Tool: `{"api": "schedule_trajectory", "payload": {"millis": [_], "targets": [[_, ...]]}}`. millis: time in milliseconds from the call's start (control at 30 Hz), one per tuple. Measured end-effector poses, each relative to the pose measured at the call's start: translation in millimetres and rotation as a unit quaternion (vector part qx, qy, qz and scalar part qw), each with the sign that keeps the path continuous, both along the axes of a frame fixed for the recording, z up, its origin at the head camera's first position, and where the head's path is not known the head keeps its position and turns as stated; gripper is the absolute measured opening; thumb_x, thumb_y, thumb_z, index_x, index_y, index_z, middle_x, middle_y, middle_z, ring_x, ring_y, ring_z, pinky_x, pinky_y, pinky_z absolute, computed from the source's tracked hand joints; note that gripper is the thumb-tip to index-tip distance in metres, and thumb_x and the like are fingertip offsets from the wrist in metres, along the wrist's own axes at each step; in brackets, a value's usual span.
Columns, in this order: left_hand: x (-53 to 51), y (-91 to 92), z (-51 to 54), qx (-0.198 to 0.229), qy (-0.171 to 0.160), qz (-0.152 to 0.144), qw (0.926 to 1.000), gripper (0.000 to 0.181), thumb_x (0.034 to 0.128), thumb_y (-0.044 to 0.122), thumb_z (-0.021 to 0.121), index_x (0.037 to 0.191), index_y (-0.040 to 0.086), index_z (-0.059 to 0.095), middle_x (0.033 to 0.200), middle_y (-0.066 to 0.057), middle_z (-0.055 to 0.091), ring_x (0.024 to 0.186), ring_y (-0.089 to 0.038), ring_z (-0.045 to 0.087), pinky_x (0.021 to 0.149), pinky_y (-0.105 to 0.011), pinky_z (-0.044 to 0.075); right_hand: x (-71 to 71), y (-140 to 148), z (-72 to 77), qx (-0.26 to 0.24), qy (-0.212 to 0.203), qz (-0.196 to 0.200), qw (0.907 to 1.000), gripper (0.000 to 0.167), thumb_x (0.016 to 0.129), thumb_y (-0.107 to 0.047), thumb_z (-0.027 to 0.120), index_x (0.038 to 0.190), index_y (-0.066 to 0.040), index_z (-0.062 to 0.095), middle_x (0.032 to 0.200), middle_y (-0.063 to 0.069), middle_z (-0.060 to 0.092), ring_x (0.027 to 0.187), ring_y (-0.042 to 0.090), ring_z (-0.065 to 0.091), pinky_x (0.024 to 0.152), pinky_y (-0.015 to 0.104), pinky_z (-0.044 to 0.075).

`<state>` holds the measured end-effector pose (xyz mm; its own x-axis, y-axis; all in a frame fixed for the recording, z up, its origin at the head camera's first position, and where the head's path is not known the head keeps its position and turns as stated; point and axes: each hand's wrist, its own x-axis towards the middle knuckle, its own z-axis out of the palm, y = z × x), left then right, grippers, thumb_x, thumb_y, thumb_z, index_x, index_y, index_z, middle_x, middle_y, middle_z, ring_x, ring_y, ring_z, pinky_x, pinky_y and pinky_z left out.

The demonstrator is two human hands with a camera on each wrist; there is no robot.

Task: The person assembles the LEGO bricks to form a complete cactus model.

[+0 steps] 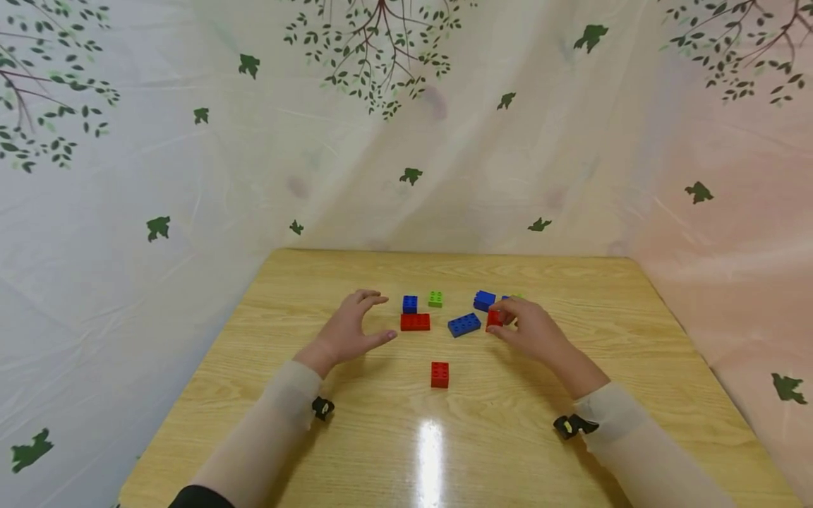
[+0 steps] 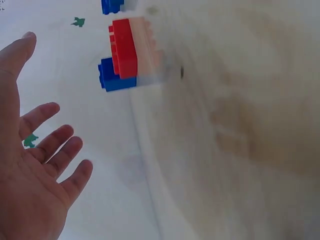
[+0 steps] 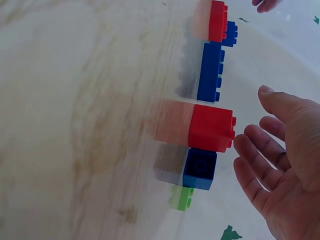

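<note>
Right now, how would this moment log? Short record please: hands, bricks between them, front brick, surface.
Left hand: open, empty, nearest the long red brick
Right hand: open at the rightmost red brick; contact unclear
Between hands: long red brick, blue bricks, green brick
Front: lone red brick, nearest the person
Surface: wood-grain table

- Head: from above the worktop's point(image 1: 508, 451) near side, facing forward and down, farthest back; both far corners show.
- Left and right wrist: low and close, tipped sideways, facing the far edge.
- All three share the long red brick point(image 1: 416, 322).
</note>
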<state>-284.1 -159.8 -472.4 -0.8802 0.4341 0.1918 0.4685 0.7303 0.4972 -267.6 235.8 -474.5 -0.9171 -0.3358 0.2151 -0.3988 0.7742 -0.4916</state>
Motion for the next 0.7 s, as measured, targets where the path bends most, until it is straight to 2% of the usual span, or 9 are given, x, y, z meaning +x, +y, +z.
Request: {"api": "schedule_trajectory", "payload": {"millis": [200,300,433,533,700], "targets": [[11.6,12.3,-7.4,0.057,-0.046,-0.040,0.9965,0.069,0.0926,0.049,0.079,0.146,0.011,0.059,0.143,-0.005,0.056,0.134,-0.030,0.053,0.114,-0.054,0.045,-0.4,-5,-2.9,-0.009,-0.007,0.011,0.9999,0.035,0.094,-0.022,0.081,0.124,-0.005,0.074,0.097,-0.004,0.072,0.089,0.017,0.068,0.077,0.042,0.061],[16.2,18.4,-11.9,0.106,-0.092,-0.070,0.9876,0.062,0.0956,0.039,0.079,0.144,0.006,0.059,0.142,-0.011,0.058,0.131,-0.032,0.056,0.112,-0.054,0.046,-1.5,-6,-5.8,-0.013,-0.016,0.020,0.9996,0.031,0.095,-0.019,0.081,0.122,-0.005,0.074,0.096,-0.005,0.072,0.089,0.016,0.068,0.080,0.043,0.061],[24.9,27.9,-14.9,0.156,-0.149,-0.112,0.9700,0.056,0.0980,0.031,0.077,0.142,0.002,0.058,0.142,-0.017,0.060,0.128,-0.035,0.058,0.111,-0.053,0.047,-2.5,-8,-8.5,-0.016,-0.030,0.024,0.9991,0.028,0.095,-0.017,0.080,0.121,-0.007,0.075,0.095,-0.006,0.071,0.089,0.014,0.068,0.081,0.042,0.061],[31.8,35.4,-17.1,0.169,-0.174,-0.128,0.9618,0.056,0.0984,0.031,0.077,0.143,0.003,0.058,0.142,-0.016,0.060,0.128,-0.033,0.058,0.111,-0.051,0.048,-2.2,-9,-8.9,-0.012,-0.033,0.025,0.9991,0.027,0.095,-0.016,0.080,0.120,-0.007,0.076,0.095,-0.006,0.072,0.089,0.015,0.068,0.082,0.042,0.062],[38.6,46.2,-22.9,0.176,-0.204,-0.139,0.9529,0.057,0.0968,0.031,0.079,0.143,0.005,0.059,0.142,-0.011,0.062,0.128,-0.025,0.059,0.111,-0.043,0.049,-1.0,-12,-6.8,0.014,-0.025,0.027,0.9992,0.028,0.094,-0.017,0.081,0.120,-0.008,0.077,0.100,-0.002,0.074,0.091,0.016,0.069,0.085,0.045,0.062]]}}
